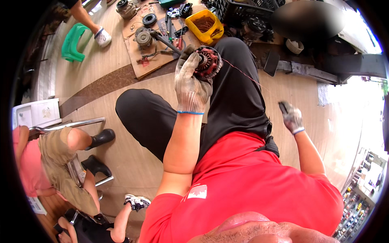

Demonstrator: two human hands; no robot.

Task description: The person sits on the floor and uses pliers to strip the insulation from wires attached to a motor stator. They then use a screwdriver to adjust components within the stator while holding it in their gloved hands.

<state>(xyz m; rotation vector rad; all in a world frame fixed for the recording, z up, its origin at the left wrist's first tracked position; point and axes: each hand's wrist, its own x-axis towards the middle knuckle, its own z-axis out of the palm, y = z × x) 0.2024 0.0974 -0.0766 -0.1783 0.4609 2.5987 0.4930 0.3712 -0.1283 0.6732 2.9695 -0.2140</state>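
Wooden floor [121, 69] w/ a dark curved inlay band; a cardboard sheet [139, 60] lies on it at top centre, carrying parts: round metal alternator pieces [143, 38], a black pulley [149, 19], loose wires and hand tools. Yellow bin [204, 25] of reddish-brown material sits at the cardboard's right edge, black crate [243, 10] behind it. Green plastic stool [72, 42] at upper left, beside another person's leg and white shoe [102, 37].

Centre: wearer seated, red shirt, black trousers, one knee raised. Left hand [192, 83], in a soiled grey knit glove w/ blue cuff, grip closed around a red-and-black wound stator/alternator core [208, 61], held above the raised knee, in front of the cardboard. A thin red wire [243, 73] runs from the core rightward toward the right hand [291, 117], also gloved, well apart from the core; fingers pressed together, apparently pinching the wire's end, tho the end itself is too thin to see.

Lower left: other people seated, partly in view.
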